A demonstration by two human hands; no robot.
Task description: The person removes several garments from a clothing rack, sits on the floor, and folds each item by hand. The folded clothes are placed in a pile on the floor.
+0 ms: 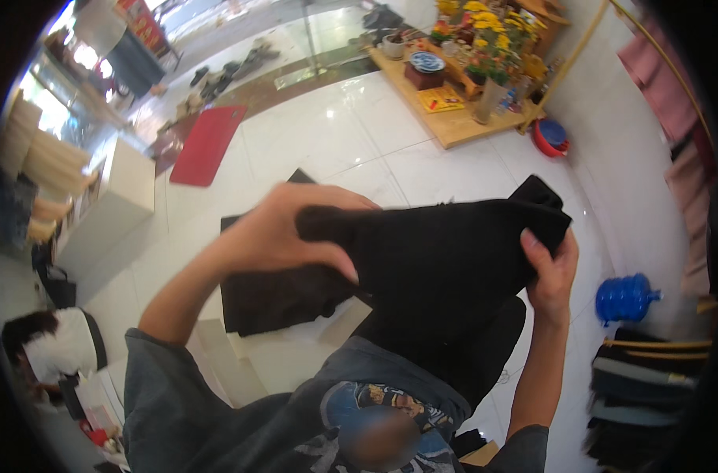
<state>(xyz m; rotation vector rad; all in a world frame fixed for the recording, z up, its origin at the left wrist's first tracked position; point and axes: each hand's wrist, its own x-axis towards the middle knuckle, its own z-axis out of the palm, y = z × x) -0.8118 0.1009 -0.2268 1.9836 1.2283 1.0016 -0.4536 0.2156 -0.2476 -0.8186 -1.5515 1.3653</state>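
A black cloth garment (441, 254), folded over, is stretched between my two hands in front of my body. At its left end my left hand (299, 230) grips it, thumb on the near side and fingers behind. My right hand (551, 266) pinches the right end, with the thumb on top, below a corner that sticks up. More dark folded cloth (276, 298) lies under and beyond my left forearm, on a pale surface. How many layers I hold I cannot tell.
A low wooden platform (447, 139) bears yellow flowers and bowls. A red mat (208, 148) lies on the white tiles. A blue water jug (625, 298) and hanging dark clothes (637, 402) are at right. At left are a white cabinet (122, 183) and a person bent over (66, 346).
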